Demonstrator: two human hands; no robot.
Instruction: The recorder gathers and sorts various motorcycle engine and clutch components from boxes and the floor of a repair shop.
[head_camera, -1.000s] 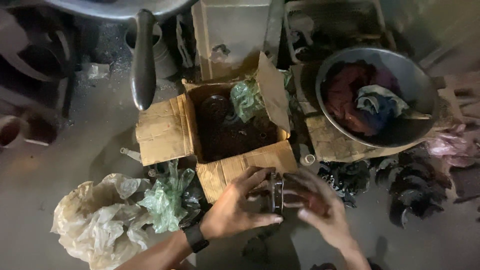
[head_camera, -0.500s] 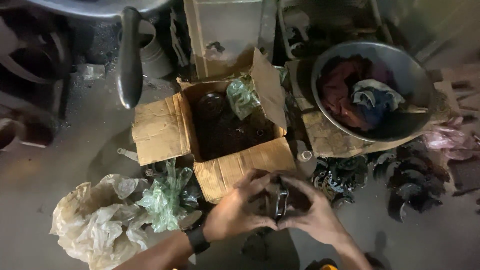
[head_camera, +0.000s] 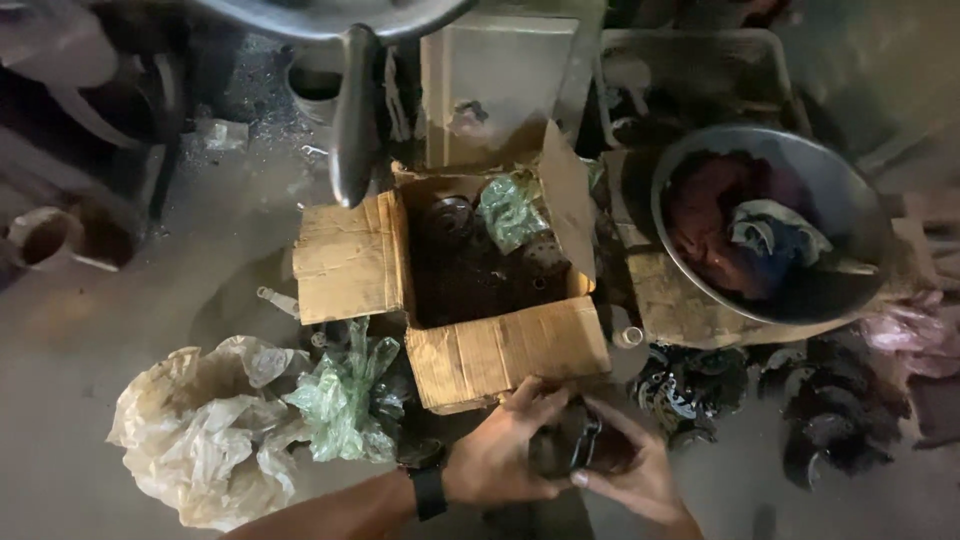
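Both the left hand (head_camera: 500, 460) and right hand (head_camera: 635, 475) had fingers clamped on a dark metal part (head_camera: 578, 448) held just below the open cardboard box (head_camera: 500, 360) of similar parts, apparently mid-inspection, needing a careful turn.

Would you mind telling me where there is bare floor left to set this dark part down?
The left hand and right hand hold a dark part. Bare floor lies left of the cardboard box, above the crumpled plastic bags. Right of the hands, dark metal parts crowd the ground below the metal bowl.
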